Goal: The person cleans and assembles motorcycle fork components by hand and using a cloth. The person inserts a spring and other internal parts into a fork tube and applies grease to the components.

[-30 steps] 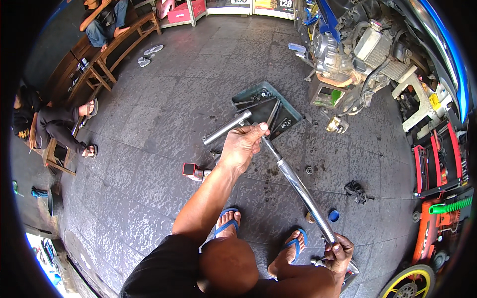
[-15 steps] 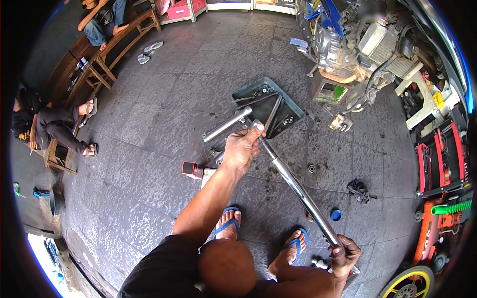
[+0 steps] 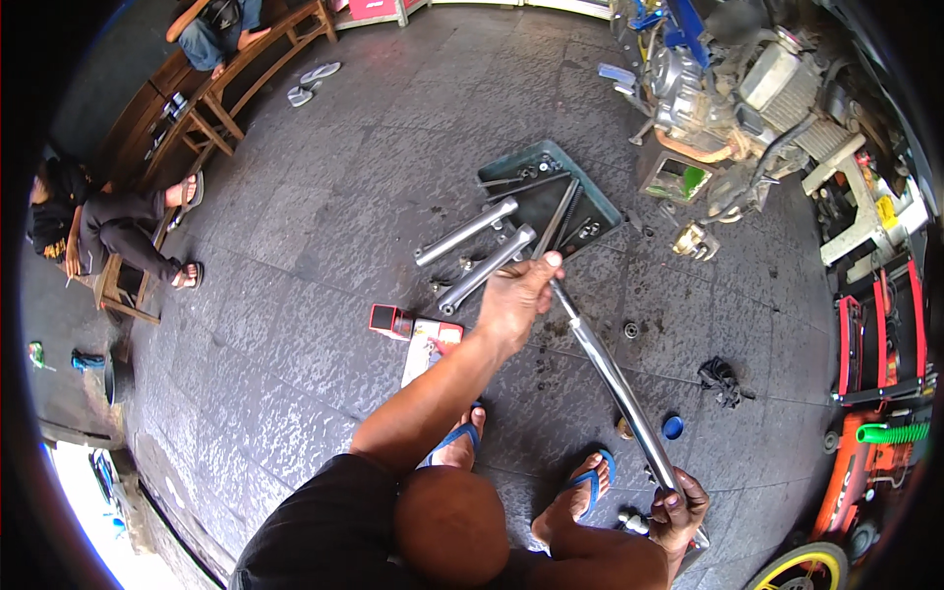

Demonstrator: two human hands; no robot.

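My left hand grips the thin upper end of a long chrome fork tube, which slants down to the right. My right hand holds its lower end, fingers curled round it near my right knee. Just beyond my left hand lie two silver cylindrical fork legs, one parallel to the other. Behind them a dark green tray holds long springs, rods and small metal parts. A red-and-black box and a white-and-red item lie left of my left forearm. A blue cap is beside the tube.
Two people sit on a wooden bench at the left, sandals nearby. A partly dismantled motorcycle stands at the right, with a red tool cart, a yellow wheel and a black rag on the floor.
The view has shifted a little. My left hand and the tube's top have moved slightly right, uncovering more of the second fork leg and the white-and-red item.
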